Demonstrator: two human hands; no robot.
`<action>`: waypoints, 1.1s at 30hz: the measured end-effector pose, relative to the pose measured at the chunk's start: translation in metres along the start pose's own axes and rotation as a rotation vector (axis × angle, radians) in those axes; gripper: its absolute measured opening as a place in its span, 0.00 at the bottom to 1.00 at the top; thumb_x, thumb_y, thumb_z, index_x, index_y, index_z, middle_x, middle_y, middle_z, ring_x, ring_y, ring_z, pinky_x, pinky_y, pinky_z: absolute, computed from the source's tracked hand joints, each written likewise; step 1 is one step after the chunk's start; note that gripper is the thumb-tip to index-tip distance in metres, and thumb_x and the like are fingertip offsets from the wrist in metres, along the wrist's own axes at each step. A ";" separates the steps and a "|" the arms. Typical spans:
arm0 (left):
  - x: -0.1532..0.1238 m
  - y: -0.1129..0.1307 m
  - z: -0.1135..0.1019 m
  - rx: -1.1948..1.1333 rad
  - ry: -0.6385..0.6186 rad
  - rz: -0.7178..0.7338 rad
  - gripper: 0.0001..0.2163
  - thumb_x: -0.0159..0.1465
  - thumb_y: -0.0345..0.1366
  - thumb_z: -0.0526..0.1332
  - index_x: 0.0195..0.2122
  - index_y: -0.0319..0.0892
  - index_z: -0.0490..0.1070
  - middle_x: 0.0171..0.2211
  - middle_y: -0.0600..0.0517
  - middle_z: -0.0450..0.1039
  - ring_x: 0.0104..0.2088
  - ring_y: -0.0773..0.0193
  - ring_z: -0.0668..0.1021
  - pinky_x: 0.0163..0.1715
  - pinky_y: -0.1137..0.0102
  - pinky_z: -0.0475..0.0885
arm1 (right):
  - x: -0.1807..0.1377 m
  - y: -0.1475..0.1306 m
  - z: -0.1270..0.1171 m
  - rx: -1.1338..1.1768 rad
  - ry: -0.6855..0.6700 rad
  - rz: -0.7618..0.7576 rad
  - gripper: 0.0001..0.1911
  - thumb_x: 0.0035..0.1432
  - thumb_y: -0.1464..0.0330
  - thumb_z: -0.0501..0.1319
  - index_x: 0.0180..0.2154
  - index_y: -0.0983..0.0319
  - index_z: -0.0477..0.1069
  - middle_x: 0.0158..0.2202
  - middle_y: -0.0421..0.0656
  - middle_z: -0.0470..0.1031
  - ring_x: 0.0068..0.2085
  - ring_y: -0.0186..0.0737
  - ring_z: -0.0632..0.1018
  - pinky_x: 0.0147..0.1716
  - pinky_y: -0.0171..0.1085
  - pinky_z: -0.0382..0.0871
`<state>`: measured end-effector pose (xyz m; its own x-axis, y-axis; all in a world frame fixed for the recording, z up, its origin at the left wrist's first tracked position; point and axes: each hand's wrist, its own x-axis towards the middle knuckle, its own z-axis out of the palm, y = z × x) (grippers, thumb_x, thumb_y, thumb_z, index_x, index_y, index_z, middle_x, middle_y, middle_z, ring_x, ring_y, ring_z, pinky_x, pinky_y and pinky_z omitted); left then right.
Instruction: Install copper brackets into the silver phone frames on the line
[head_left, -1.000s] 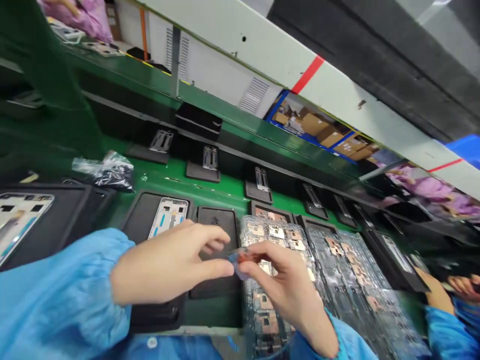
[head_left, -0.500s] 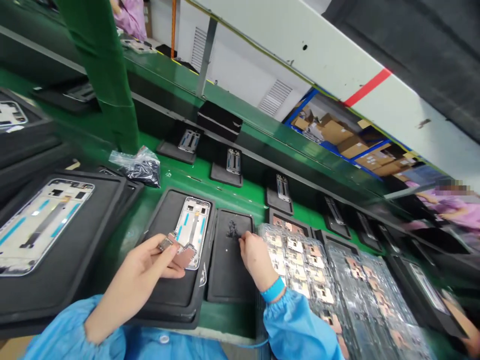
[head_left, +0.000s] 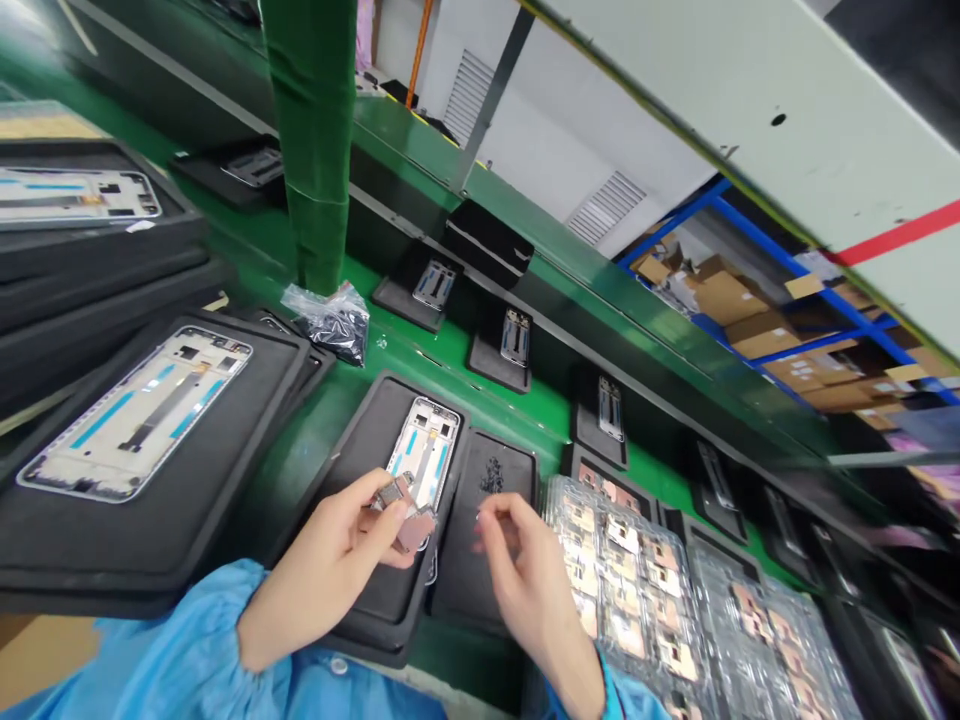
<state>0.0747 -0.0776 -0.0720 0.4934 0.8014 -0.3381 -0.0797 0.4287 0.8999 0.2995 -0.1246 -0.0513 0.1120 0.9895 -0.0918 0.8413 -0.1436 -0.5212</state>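
My left hand (head_left: 341,565) is closed round a small phone circuit board (head_left: 412,528) with copper-coloured and silver areas, pinched between thumb and fingers. Beneath it, a silver phone frame (head_left: 426,440) with blue strips lies in a black foam tray (head_left: 352,460). My right hand (head_left: 529,575) hovers over a narrower black tray (head_left: 469,560), thumb and forefinger pressed together. Whatever that pinch holds, if anything, is too small to make out. A small heap of tiny black pieces (head_left: 492,475) lies in this tray, just beyond my right fingertips.
At the right stand clear plastic trays (head_left: 626,580) of copper-coloured boards. To the left, another phone frame (head_left: 142,415) rests on stacked foam trays. A plastic bag (head_left: 334,325) of black pieces lies by the green post (head_left: 311,150). Trayed phone frames (head_left: 516,338) line the green belt behind.
My right hand has drawn back from the heap of black pieces, its thumb and forefinger pinched. My left hand still holds the circuit board. The view has swung left.
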 end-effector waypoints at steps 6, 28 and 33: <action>-0.004 0.000 0.008 0.039 -0.066 0.056 0.14 0.73 0.50 0.58 0.45 0.45 0.71 0.47 0.52 0.78 0.44 0.57 0.84 0.48 0.63 0.85 | -0.014 -0.046 0.001 0.408 0.019 -0.084 0.08 0.71 0.64 0.58 0.39 0.59 0.73 0.34 0.42 0.79 0.35 0.37 0.82 0.36 0.33 0.79; -0.001 0.013 -0.006 -0.003 -0.209 -0.081 0.19 0.69 0.53 0.62 0.48 0.40 0.70 0.33 0.53 0.79 0.33 0.57 0.86 0.37 0.68 0.84 | -0.009 -0.043 -0.009 0.907 -0.387 0.170 0.18 0.69 0.53 0.61 0.39 0.62 0.70 0.31 0.40 0.75 0.30 0.34 0.79 0.34 0.33 0.75; -0.001 0.014 -0.002 -0.058 -0.199 -0.093 0.20 0.67 0.54 0.64 0.44 0.40 0.70 0.32 0.54 0.76 0.33 0.57 0.86 0.37 0.65 0.85 | -0.009 -0.044 -0.009 0.838 -0.319 0.170 0.18 0.68 0.52 0.62 0.39 0.62 0.73 0.31 0.41 0.76 0.29 0.34 0.78 0.31 0.33 0.74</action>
<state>0.0715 -0.0711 -0.0593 0.6618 0.6617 -0.3524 -0.0728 0.5246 0.8482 0.2662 -0.1271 -0.0204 -0.0574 0.9195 -0.3888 0.1529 -0.3768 -0.9136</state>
